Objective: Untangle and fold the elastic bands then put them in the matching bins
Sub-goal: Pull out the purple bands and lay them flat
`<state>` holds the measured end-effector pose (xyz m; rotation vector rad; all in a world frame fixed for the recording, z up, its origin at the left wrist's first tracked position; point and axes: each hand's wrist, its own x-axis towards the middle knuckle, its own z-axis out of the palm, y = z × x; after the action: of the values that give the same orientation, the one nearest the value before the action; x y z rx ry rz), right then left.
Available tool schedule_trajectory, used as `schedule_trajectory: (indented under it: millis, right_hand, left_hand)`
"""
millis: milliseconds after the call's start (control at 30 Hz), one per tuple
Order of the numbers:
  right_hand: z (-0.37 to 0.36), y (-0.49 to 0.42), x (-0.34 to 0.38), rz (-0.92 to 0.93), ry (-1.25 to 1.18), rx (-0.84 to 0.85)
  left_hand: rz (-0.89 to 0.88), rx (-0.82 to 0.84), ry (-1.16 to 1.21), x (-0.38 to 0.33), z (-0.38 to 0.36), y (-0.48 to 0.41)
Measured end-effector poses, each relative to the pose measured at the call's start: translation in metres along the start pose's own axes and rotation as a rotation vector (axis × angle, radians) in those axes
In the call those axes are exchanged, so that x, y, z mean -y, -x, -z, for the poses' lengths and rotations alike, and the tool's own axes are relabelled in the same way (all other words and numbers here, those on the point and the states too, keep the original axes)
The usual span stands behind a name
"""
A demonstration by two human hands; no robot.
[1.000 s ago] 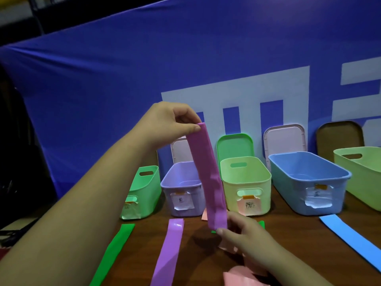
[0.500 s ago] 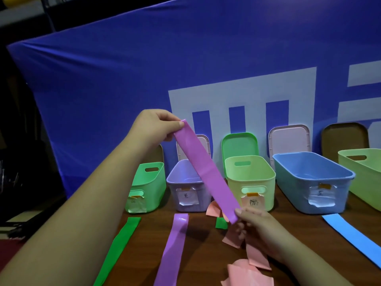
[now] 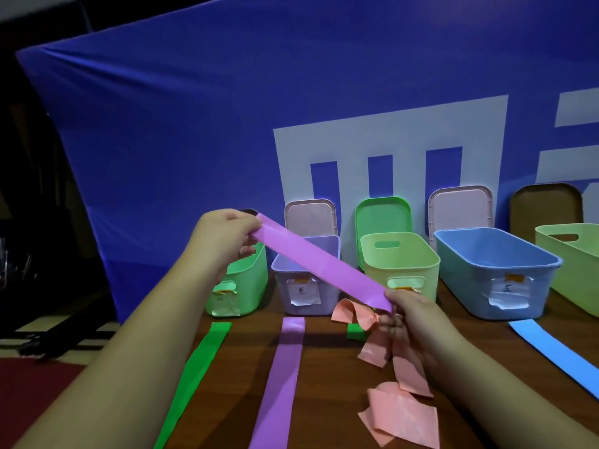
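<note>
Band, purple, held taut over purple bin; left grip pinches upper end, right grip pinches lower end, right of bin.

left arm bare, stretched forward | left hand raised, thumb and fingers pinching the upper end of the purple band | right hand lower, pinching the other end, spare fingers seemingly loosely curled | right forearm bare, entering from lower right
</note>
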<state>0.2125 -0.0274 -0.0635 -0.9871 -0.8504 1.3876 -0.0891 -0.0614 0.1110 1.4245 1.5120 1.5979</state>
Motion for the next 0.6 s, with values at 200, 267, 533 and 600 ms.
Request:
schedule_trajectory:
  millis: [200, 267, 533, 600]
  right_hand:
    - [0.007, -0.014, 0.007, 0.063, 0.274, -0.056]
    - [0.003, -0.021, 0.009, 0.121, 0.479, -0.095]
    - [-0.038, -0.041, -0.003, 0.478, 1.394, -0.107]
    - [-0.053, -0.048, -0.009, 0.521, 1.461, -0.063]
  left_hand:
    - [0.114, 0.020, 0.066, 0.058, 0.021, 0.051]
    - [0.141, 0.036, 0.078, 0.079, 0.024, 0.078]
    - [0.097, 0.244, -0.069, 0.140, 0.037, 0.155]
    - [0.111, 0.272, -0.088, 0.149, 0.042, 0.166]
